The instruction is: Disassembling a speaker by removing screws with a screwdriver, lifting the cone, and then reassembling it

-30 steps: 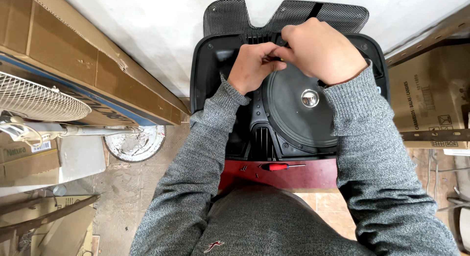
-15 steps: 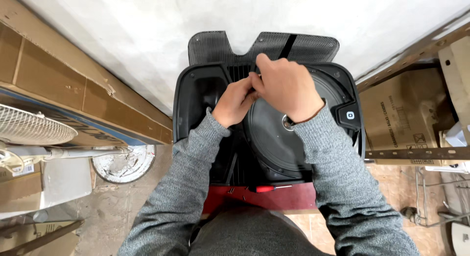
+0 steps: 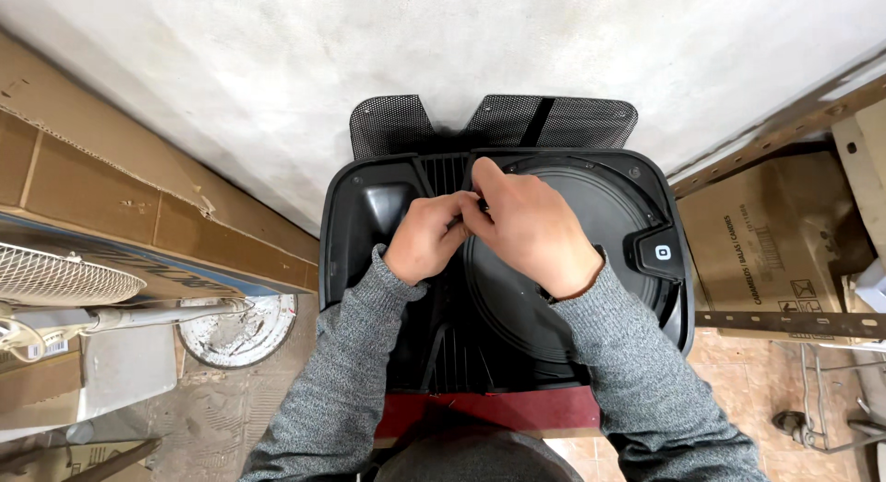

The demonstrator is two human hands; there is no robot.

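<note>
A black plastic appliance housing (image 3: pixel 369 214) with a round lid-like disc (image 3: pixel 591 288) lies flat before me, two black mesh panels (image 3: pixel 544 120) sticking out at its far edge. My left hand (image 3: pixel 426 238) and my right hand (image 3: pixel 526 228) meet over the ribbed centre strip near the disc's left rim. The fingers of both are curled together, pinching something small that they hide. A square button pad (image 3: pixel 661 252) sits on the housing's right side. Grey knit sleeves cover both arms.
A pale rough wall (image 3: pixel 277 67) is behind the housing. Cardboard boxes (image 3: pixel 92 196) stand at left, with a white fan grille (image 3: pixel 55 279) and its round base (image 3: pixel 235 330). Another cardboard box (image 3: pixel 775 251) and a perforated metal bar (image 3: pixel 784 323) are at right. A red surface (image 3: pixel 498 413) lies under the housing.
The view has shifted so the housing sits lower and fuller in frame. Both hands stayed pressed together at the disc's upper left rim, the right hand now lying flatter over the disc.
</note>
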